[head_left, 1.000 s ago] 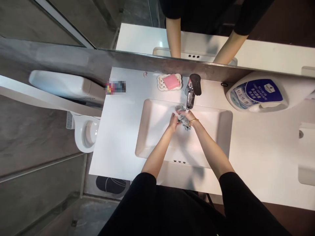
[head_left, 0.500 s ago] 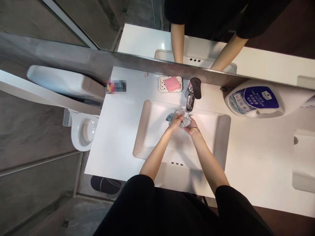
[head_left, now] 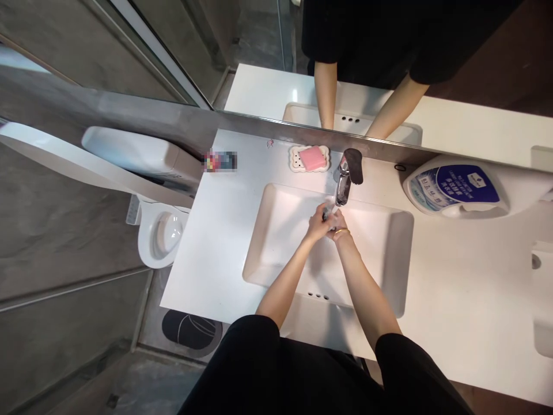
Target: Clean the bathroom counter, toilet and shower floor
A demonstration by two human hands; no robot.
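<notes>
My left hand (head_left: 318, 225) and my right hand (head_left: 339, 222) are close together over the white sink (head_left: 276, 230), just below the spout of the chrome faucet (head_left: 343, 189). Both are closed on a small wet cloth (head_left: 330, 215), greyish and bunched up. Most of the cloth is hidden by my fingers; a bit of it shows between the two hands, under what looks like running water. A gold bangle (head_left: 343, 231) circles my right wrist.
Behind the sink, a pink soap bar (head_left: 311, 158) rests on a white soap dish (head_left: 295, 159). A large detergent bottle (head_left: 462, 187) lies right of the faucet, near a black hair tie (head_left: 400, 168). A mirror spans the back; a toilet (head_left: 155, 236) stands left.
My hands have drawn together around the cloth, squeezing it into a smaller bundle; it was spread wider before. The whole view has shifted slightly.
</notes>
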